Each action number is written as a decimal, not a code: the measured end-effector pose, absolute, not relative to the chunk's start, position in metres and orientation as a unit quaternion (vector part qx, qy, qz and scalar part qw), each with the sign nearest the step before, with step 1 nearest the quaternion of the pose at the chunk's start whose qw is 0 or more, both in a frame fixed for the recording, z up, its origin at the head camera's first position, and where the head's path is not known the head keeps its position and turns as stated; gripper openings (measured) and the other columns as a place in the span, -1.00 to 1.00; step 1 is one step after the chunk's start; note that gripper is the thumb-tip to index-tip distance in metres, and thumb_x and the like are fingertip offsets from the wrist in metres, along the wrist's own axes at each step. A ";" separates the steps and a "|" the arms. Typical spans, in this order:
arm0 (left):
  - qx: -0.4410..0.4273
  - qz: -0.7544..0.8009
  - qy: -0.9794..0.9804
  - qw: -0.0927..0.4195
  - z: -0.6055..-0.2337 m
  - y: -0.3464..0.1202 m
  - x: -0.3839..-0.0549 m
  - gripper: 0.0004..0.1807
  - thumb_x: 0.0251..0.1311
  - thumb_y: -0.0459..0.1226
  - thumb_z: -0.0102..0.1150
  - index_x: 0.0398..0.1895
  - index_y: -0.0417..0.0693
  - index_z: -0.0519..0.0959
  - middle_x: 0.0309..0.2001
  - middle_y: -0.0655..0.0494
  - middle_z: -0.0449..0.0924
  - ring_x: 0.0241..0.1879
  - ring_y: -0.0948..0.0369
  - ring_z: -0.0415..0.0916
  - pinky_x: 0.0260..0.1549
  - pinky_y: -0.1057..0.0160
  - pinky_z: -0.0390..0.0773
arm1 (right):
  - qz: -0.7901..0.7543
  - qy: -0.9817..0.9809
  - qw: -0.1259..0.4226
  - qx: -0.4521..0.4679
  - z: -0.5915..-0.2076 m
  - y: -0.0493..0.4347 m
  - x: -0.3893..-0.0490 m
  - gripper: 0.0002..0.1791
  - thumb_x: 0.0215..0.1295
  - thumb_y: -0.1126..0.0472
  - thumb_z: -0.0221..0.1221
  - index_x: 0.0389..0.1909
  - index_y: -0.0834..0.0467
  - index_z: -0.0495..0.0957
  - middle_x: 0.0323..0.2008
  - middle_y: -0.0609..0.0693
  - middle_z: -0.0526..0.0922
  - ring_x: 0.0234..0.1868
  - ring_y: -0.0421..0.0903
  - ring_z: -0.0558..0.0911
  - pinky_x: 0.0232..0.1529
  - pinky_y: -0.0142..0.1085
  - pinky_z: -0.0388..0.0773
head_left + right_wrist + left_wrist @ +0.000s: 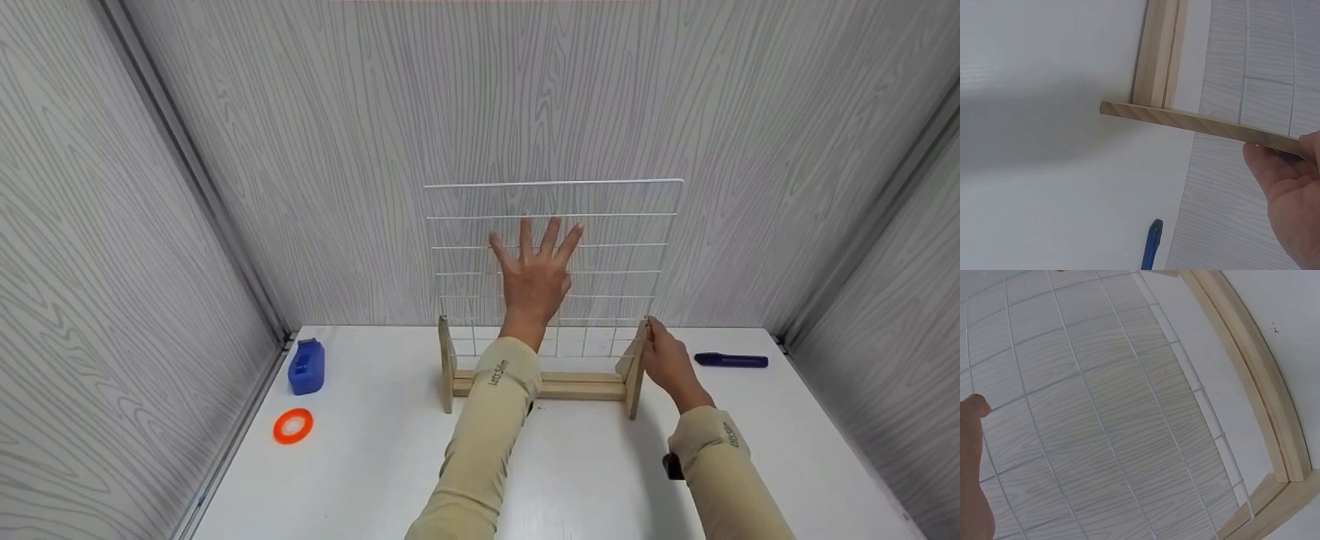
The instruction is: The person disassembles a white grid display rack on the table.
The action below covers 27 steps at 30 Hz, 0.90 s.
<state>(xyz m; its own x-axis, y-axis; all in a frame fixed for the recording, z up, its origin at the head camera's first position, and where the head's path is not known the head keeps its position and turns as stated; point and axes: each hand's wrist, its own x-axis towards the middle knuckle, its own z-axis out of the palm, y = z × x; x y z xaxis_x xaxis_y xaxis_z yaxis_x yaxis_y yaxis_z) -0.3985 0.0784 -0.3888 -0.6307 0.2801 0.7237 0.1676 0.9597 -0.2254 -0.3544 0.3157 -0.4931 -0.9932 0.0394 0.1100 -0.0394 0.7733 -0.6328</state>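
Observation:
A white wire grid stands upright in a wooden stand with a side panel at each end. My left hand lies over the middle of the grid, its fingers spread and straight against the wires. In the left wrist view, the thumb is at a wire, and the grid's lower edge sits inside the frame's groove. My right hand pinches the upper end of the right wooden side panel between thumb and fingers. The bottom rails join both panels low down.
A blue tape dispenser and an orange ring lie at the left of the white table. To the right of the stand lies a dark blue marker-like tool. A wood-grain wall rises behind.

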 end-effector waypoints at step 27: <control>-0.134 0.041 -0.896 0.421 -0.366 0.079 -0.398 -0.17 0.21 0.15 0.30 0.54 0.56 0.19 0.55 0.27 0.25 0.52 -0.07 0.24 0.28 -0.54 0.19 | 0.345 -0.937 0.058 0.000 -0.493 0.314 -0.351 -0.38 0.58 0.30 -0.23 0.55 0.45 -0.05 0.43 0.52 0.23 0.44 0.41 0.30 0.43 0.22 0.27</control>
